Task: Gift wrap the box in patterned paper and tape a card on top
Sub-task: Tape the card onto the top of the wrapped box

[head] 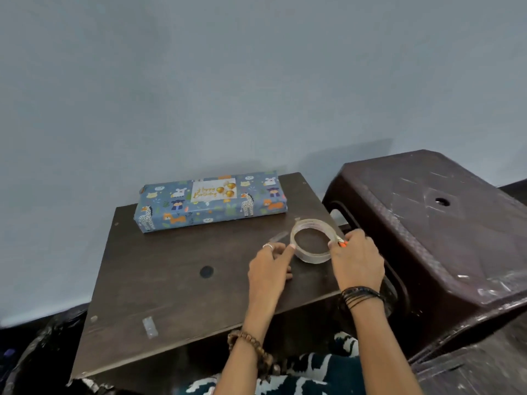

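While the right hand (356, 260) fingers grip the tape roll (312, 240), the left hand (269, 266) forefinger touches its rim.

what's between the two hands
In the head view, the clear tape roll sits on the table between them: the left hand touches its left side, the right hand grips its right rim.

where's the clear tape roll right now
In the head view, the clear plastic tape roll lies flat on the dark wooden table, right of centre, between the left hand and right hand.
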Demonstrator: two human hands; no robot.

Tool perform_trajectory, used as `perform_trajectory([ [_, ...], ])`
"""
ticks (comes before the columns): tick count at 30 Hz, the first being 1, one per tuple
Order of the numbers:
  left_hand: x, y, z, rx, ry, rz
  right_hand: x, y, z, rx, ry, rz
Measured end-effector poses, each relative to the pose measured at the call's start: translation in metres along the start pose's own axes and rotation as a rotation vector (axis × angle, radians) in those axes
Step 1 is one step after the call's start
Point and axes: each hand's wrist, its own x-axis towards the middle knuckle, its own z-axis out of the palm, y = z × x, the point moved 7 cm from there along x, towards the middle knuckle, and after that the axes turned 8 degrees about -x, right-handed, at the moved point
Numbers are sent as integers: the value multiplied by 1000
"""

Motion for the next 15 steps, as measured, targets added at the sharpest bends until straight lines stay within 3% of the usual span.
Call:
perform_trajectory([
  [7,-8,15,28,160,19,18,3,10,7,133,-96,47],
  [11,-9,17,34,55,61,-4,3,12,6,203,-95,51],
  [15,-12,26,45,-148,90,-10,8,14,-11,340,33,19],
])
